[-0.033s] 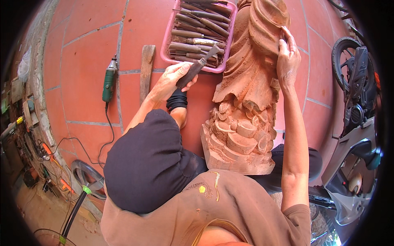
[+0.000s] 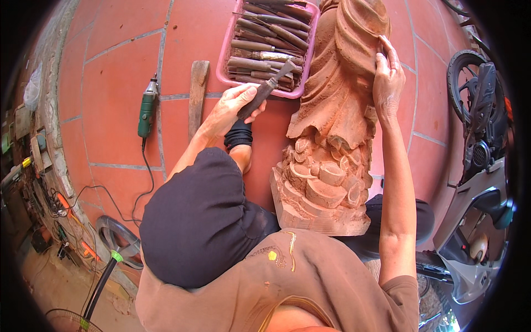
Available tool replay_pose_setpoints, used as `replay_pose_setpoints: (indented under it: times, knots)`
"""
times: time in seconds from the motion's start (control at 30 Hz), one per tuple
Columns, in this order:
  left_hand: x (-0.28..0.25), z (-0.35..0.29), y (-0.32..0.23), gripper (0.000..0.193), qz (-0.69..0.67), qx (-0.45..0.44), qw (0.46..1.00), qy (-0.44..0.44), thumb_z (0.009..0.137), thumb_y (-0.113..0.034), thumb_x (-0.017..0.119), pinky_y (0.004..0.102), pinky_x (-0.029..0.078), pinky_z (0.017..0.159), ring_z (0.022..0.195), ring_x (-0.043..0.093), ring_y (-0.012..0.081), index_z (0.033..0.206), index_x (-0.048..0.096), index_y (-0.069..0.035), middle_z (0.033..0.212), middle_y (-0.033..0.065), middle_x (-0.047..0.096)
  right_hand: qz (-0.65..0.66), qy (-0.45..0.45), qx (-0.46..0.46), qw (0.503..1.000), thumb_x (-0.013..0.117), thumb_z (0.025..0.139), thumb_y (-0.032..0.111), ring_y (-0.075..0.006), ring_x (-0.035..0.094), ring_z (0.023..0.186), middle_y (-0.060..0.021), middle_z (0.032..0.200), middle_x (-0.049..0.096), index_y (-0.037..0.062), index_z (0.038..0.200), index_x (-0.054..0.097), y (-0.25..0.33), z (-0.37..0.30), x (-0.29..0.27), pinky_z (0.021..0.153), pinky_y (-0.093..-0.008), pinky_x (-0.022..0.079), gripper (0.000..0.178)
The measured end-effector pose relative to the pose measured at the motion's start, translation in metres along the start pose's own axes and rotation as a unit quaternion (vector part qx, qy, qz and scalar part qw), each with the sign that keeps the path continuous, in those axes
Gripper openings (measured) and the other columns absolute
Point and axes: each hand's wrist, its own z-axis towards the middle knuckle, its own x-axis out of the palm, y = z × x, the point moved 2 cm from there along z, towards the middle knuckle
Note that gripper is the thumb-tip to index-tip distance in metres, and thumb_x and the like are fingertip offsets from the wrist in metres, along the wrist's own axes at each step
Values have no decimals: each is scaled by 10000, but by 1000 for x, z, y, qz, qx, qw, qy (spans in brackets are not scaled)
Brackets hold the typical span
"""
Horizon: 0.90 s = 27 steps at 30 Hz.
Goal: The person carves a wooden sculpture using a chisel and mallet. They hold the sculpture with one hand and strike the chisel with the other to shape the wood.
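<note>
- Carving (image 2: pixel 332 130): reddish-brown, lying on the red tile floor (image 2: pixel 121 69), base toward the person's lap. Far end cut off by the upper edge; underside hidden.
- Right hand (image 2: pixel 390 83): open, fingers laid on the carving's right side, not gripping. Can't tell if the palm bears on it.
- Left hand (image 2: pixel 233 109): closed around the handle of a chisel (image 2: pixel 265 93), blade up and right. Blade overlaps the basket's near side in view; contact unclear.
- Pink basket (image 2: pixel 222 61): just left of the carving, packed with long-handled tools (image 2: pixel 268 34). Far end cut off, lower layers hidden, many tips hard to make out.
</note>
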Motion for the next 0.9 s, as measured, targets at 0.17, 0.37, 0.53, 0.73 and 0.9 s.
replay_pose_setpoints:
  times: [0.17, 0.37, 0.53, 0.73, 0.9]
  knots:
    - [11, -4, -8, 420, -8, 7, 1000, -16, 1011, -246, 602, 221, 427, 581, 704, 530, 83, 1354, 563, -6, 944, 71, 658, 0, -2, 0, 1000, 470, 978, 128, -276, 592, 1286, -146, 1389, 617, 91, 1364, 604, -1, -2, -3, 1081, -367, 442, 410]
    - [7, 0, -13, 475, 7, -5, 1000, -20, 974, -238, 630, 216, 403, 565, 638, 515, 81, 1384, 548, -13, 914, 90, 666, -1, -7, -4, 1000, 475, 981, 126, -274, 595, 1282, -146, 1382, 623, 94, 1366, 604, 1, 3, 0, 1078, -364, 444, 407]
    - [9, 3, -17, 462, 13, 16, 1000, -22, 929, -189, 655, 229, 431, 583, 665, 549, 104, 1345, 549, -16, 956, 108, 665, 14, -10, -9, 1000, 489, 983, 130, -260, 605, 1269, -141, 1364, 637, 102, 1364, 608, 0, 2, 1, 1067, -353, 451, 400]
    - [14, 9, -46, 362, 24, 19, 1000, 5, 888, -98, 690, 247, 465, 594, 672, 562, 96, 1216, 558, -20, 983, 98, 657, -3, -8, 2, 1000, 504, 980, 137, -266, 607, 1262, -124, 1376, 629, 109, 1364, 607, 0, 2, 0, 1057, -356, 459, 399]
    - [15, 21, -122, 343, 227, -9, 973, 39, 933, -144, 696, 235, 437, 582, 676, 537, 73, 1244, 585, -50, 957, 37, 642, 6, -24, -38, 999, 514, 952, 132, -313, 579, 1281, -138, 1394, 603, 93, 1332, 613, -3, 4, 1, 1079, -387, 447, 395]
